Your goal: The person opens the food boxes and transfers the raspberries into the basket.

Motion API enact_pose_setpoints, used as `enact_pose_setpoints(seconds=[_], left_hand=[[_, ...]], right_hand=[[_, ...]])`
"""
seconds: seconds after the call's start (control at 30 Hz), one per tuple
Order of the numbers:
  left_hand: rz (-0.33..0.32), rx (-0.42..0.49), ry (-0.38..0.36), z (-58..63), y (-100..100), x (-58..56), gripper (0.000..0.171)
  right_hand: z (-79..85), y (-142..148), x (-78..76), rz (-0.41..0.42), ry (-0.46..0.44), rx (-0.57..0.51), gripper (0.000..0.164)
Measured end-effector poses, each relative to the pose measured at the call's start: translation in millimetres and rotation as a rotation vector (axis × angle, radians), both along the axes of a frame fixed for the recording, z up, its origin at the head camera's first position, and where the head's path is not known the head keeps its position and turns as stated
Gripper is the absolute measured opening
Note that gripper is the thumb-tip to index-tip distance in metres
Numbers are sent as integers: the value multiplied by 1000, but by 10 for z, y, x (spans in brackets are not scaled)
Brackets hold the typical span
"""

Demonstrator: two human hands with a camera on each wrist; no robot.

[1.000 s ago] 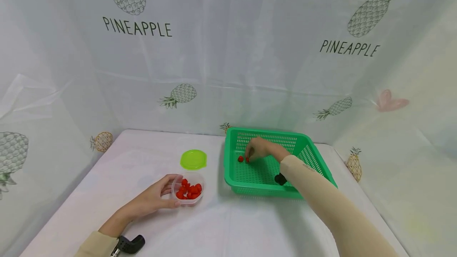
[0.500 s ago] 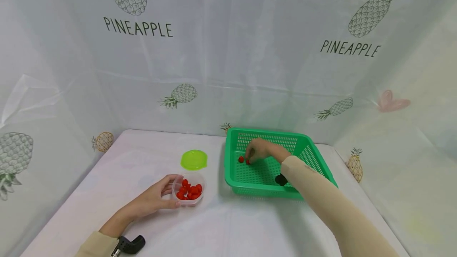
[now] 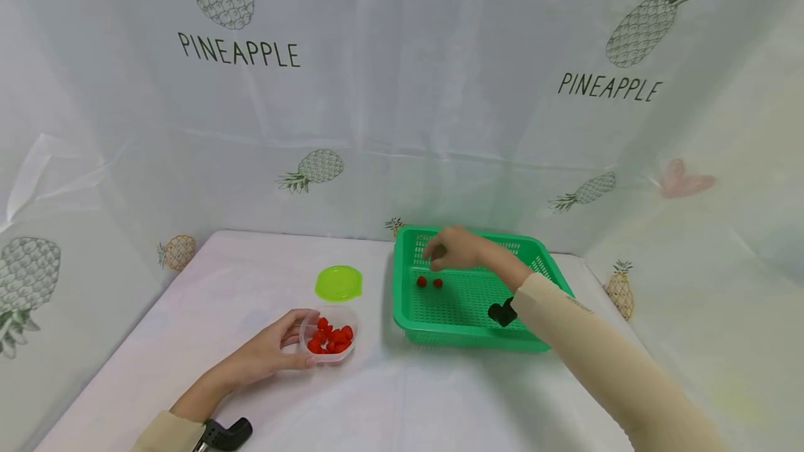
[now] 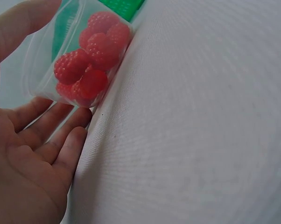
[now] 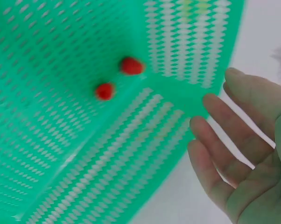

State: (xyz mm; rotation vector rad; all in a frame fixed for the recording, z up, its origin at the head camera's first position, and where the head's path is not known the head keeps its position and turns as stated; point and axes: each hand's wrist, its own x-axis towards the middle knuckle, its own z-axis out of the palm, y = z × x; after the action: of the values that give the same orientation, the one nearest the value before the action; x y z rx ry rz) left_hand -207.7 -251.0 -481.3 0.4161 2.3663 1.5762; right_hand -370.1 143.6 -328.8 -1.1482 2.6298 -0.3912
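Observation:
In the head view my left hand (image 3: pixel 276 347) holds a clear plastic container (image 3: pixel 340 356) by its left side, thumb in front and fingers behind. Several red raspberries (image 4: pixel 101 46) lie inside it, their bumpy surfaces showing through the wall in the left wrist view. My right hand (image 3: pixel 461 248) is raised over the back left part of a green basket (image 3: pixel 477 335), with nothing in its fingers. Below that hand, two raspberries (image 5: pixel 131 66) rest apart on the basket floor, near a corner in the right wrist view. The right fingers are loosely bent and spread from each other.
A bright green lid (image 3: pixel 339 283) lies flat behind the container, left of the basket. White cloth covers the table (image 3: pixel 402 396), and a pineapple-print curtain (image 3: pixel 427 124) hangs at the back and sides.
My right hand has lifted from the basket floor, up and back, leaving the raspberry it was at beside the other one. The left hand and container have stayed in place.

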Motion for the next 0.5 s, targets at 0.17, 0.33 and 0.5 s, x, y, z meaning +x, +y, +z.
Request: enact_pose_setpoints(seconds=[0.17, 0.33, 0.5], left_hand=[[9, -4, -13, -8, -15, 14, 88], [5, -4, -10, -6, -19, 18, 87], [4, 9, -23, -4, -13, 5, 87]], right_hand=[[185, -122, 243, 46, 70, -48, 27], [240, -220, 443, 74, 106, -118, 27], [203, -324, 618, 60, 75, -200, 32]])
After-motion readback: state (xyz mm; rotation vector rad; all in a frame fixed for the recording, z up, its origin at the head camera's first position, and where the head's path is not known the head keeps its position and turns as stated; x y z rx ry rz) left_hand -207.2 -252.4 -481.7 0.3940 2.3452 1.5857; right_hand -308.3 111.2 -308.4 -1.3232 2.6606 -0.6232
